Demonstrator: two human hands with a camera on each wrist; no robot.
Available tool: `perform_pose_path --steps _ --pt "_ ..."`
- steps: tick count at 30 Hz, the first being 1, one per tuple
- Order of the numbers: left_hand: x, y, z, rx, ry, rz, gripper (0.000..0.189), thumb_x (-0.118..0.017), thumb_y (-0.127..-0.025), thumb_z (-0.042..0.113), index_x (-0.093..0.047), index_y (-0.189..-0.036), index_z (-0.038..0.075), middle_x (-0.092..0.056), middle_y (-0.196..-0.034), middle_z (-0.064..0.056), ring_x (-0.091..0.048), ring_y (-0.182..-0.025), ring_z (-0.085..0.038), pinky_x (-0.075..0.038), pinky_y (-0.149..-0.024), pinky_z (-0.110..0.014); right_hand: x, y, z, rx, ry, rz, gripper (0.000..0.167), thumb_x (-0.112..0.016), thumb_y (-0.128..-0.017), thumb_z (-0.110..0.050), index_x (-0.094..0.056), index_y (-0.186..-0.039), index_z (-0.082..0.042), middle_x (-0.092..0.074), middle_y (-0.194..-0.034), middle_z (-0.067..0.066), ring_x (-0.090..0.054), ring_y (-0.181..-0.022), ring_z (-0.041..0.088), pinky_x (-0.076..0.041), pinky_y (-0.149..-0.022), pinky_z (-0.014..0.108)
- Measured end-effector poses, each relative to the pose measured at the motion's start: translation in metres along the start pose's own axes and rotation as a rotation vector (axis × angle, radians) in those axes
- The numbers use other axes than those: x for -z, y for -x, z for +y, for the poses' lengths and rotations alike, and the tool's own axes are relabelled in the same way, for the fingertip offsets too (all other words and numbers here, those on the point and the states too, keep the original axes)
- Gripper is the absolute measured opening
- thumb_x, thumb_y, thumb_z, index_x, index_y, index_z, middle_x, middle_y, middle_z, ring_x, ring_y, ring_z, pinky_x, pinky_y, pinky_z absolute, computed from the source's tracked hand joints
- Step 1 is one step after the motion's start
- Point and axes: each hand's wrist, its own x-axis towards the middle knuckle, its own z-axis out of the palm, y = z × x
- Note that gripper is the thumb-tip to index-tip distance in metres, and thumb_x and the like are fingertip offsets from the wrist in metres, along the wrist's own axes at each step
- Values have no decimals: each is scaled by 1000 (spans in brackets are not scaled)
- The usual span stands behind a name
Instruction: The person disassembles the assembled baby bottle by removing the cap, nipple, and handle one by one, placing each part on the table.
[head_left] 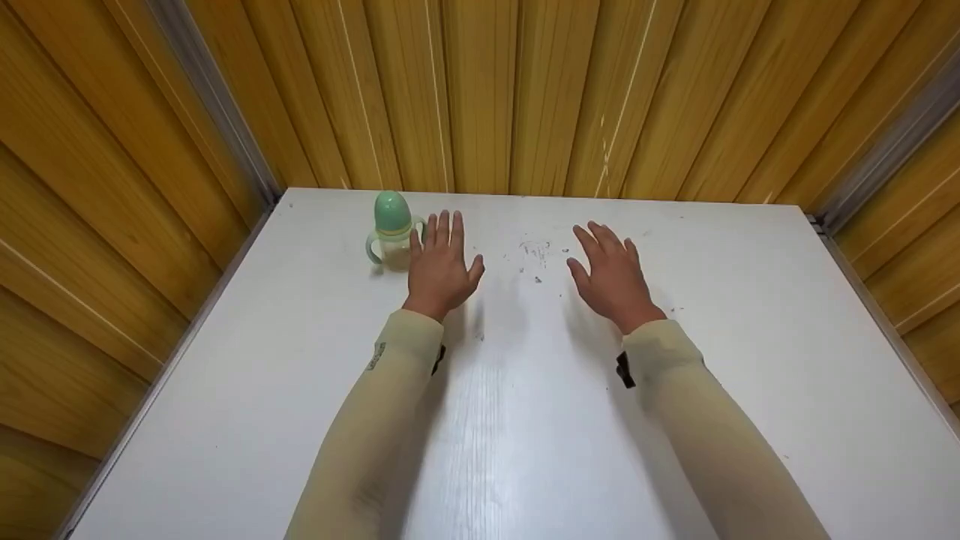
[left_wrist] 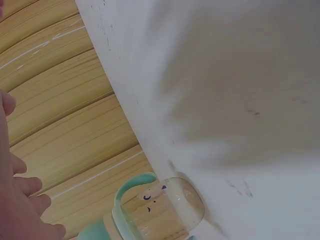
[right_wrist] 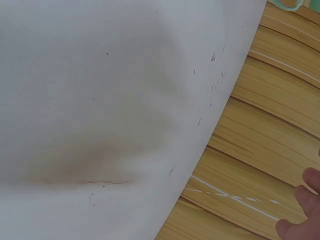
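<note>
A baby bottle (head_left: 393, 244) with a green domed cap and two pale green side handles stands upright at the back left of the white table. In the left wrist view, the clear body of the bottle (left_wrist: 157, 210) shows printed face marks. My left hand (head_left: 441, 271) is held over the table just right of the bottle, fingers straight, overlapping one handle in the head view. Farther right, my right hand (head_left: 613, 276) hovers with its fingers extended and thumb spread. Neither hand holds anything. Shadows of both hands fall on the tabletop.
The white table (head_left: 495, 450) has dark scuff marks (head_left: 536, 251) near its back middle. Yellow wood-patterned panels (head_left: 480, 97) rise behind it and on both sides. Grey metal posts (head_left: 217, 97) stand at the back corners.
</note>
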Motion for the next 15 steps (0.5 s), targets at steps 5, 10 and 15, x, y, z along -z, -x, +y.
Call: perform_pose_path --steps 5,10,15 --pt "2 1 -5 6 2 27 77 -34 -97 54 -12 -156 10 -17 -162 -14 -12 -151 -32 -13 -119 -57 -4 -1 -5 0 14 -12 57 -46 -101 -37 -33 -150 -12 -31 -156 16 -26 -145 33 -16 -116 60" --pt "6 1 -12 19 13 41 77 -34 -97 54 -12 -156 10 -17 -162 -15 -12 -150 -33 -11 -119 -57 -5 -2 -10 16 7 1 56 -46 -101 -36 -34 -150 -12 -32 -155 16 -27 -145 34 -17 -116 60" --pt "10 2 -18 40 21 58 77 -34 -96 53 -13 -156 9 -18 -161 -15 -13 -150 -33 -12 -119 -58 -8 -3 -16 28 -6 12 56 -46 -101 -35 -34 -150 -12 -33 -155 16 -28 -145 33 -17 -116 59"
